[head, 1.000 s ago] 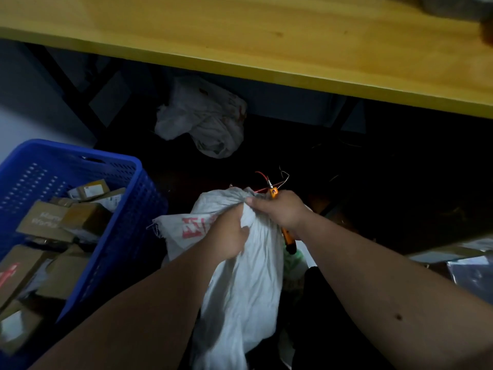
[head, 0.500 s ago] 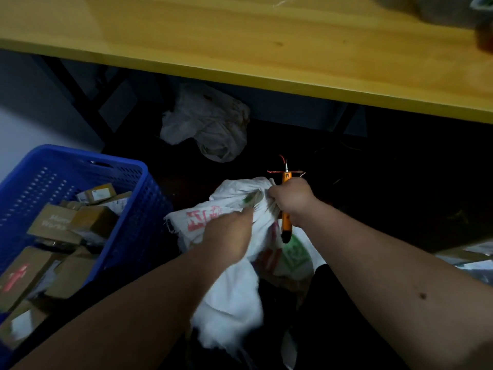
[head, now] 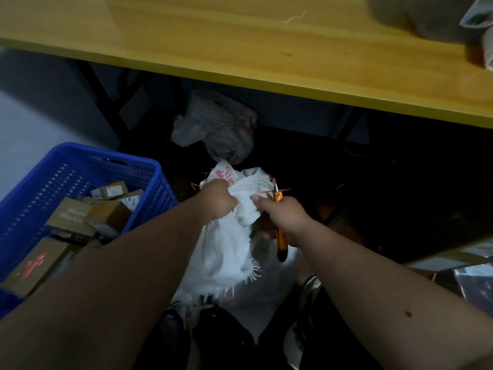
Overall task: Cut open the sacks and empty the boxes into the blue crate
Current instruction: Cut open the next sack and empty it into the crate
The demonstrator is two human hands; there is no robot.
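A white woven sack [head: 226, 252] with red print stands on the dark floor in front of me. My left hand [head: 217, 198] grips its bunched top. My right hand [head: 282, 217] holds an orange utility knife [head: 280, 236] and also pinches the sack cloth beside my left hand. The knife's blade points away from me, with a red thread at its tip. The blue crate [head: 80, 182] stands to the left, holding several brown cardboard boxes [head: 106, 212]. What is inside the sack is hidden.
A yellow wooden table [head: 240, 49] spans the top, its dark legs behind the sack. A crumpled white sack [head: 218, 132] lies under the table. Plastic-wrapped items [head: 472, 279] lie at the right edge. The floor to the right is dark.
Both hands have moved forward with the sack's top, and my left hand has closed tighter on the bunched cloth. The knife stays in my right hand.
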